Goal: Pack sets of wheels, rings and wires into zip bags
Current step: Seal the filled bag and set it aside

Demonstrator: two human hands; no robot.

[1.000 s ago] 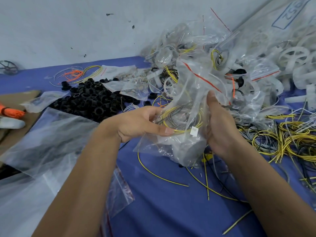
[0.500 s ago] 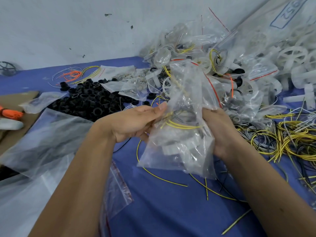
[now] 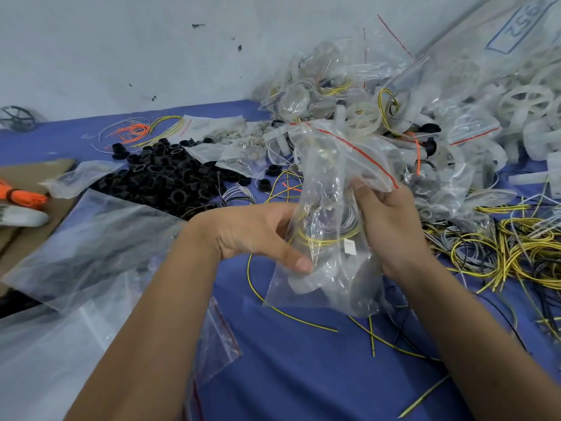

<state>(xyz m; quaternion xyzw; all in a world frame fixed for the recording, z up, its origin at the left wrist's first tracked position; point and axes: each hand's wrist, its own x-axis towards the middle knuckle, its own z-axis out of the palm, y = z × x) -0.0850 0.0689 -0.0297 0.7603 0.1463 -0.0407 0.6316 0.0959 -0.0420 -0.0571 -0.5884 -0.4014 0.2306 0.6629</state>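
Two bare forearms come up from the bottom edge toward frame centre. Left hand (image 3: 258,235) grips the zip bag (image 3: 331,226) from its left side, thumb pressed on the front of the plastic, other fingers curled behind. Right hand (image 3: 391,229) grips the bag's right side, fingers curled round the plastic just below the red zip strip (image 3: 361,154). Bag is held upright just above the blue table cover (image 3: 288,375), centre frame, mouth at the top. Inside it: yellow wire coil (image 3: 324,240), a small white tag, whitish plastic parts at the bottom, too blurred through the plastic to name.

Loose yellow wire (image 3: 291,314) lies on the cover under the bag. Lower left: flat empty zip bags (image 3: 91,268) in a stack, partly overlapping. Right of the hands, mid frame: tangle of yellow, grey and black wires (image 3: 522,250).

Further back, left of centre: pile of black rings (image 3: 161,177). Far left edge: orange bundle (image 3: 21,196) on brown cardboard (image 3: 18,238). Behind the rings: small orange and yellow wire loops (image 3: 142,130).

Upper centre to right: heap of filled zip bags (image 3: 349,95). Far right: white wheels (image 3: 525,101), loose and partly under a large clear bag with blue writing. White wall (image 3: 121,50) at the back, dark wheel (image 3: 16,117) at the upper left edge.
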